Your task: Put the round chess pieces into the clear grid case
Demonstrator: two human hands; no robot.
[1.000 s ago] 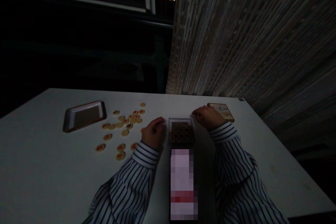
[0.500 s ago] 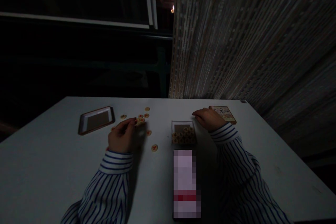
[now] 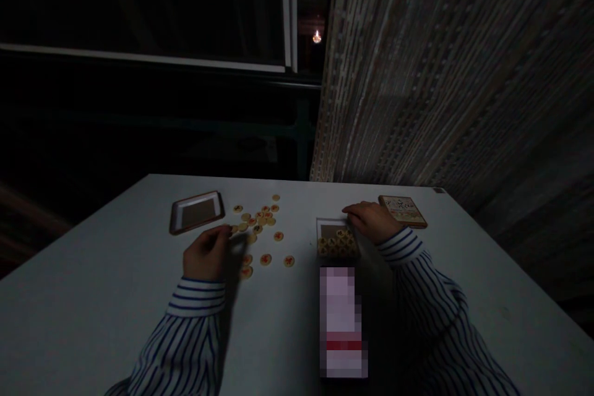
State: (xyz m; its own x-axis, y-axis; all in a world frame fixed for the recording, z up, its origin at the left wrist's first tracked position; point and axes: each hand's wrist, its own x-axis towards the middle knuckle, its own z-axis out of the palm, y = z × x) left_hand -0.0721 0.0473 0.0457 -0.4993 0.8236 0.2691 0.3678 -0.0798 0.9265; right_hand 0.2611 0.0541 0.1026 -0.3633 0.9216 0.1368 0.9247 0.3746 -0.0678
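My left hand (image 3: 206,253) is closed in a pinch at the left edge of a loose spread of round Chinese chess pieces (image 3: 265,259). A pale piece (image 3: 234,229) shows at its fingertips. Some pieces bear red marks, others dark ones, and a few show plain faces. My right hand (image 3: 371,221) hovers or rests at the far right corner of a small open box (image 3: 318,229), its index finger stretched out and nothing visible in it. Dark-marked pieces (image 3: 341,234) lie in rows in the near part of that box.
On the white table (image 3: 273,334), an empty tray-like lid (image 3: 175,218) lies at the back left. A printed flat box (image 3: 403,210) is beyond my right hand. A phone with a blurred screen (image 3: 341,309) lies in front of the piece box. A string curtain (image 3: 394,74) hangs behind.
My left hand has drawn back leftward from over the spread, uncovering several pieces. My right hand has barely moved beside the box. The view has shifted so everything sits further right.
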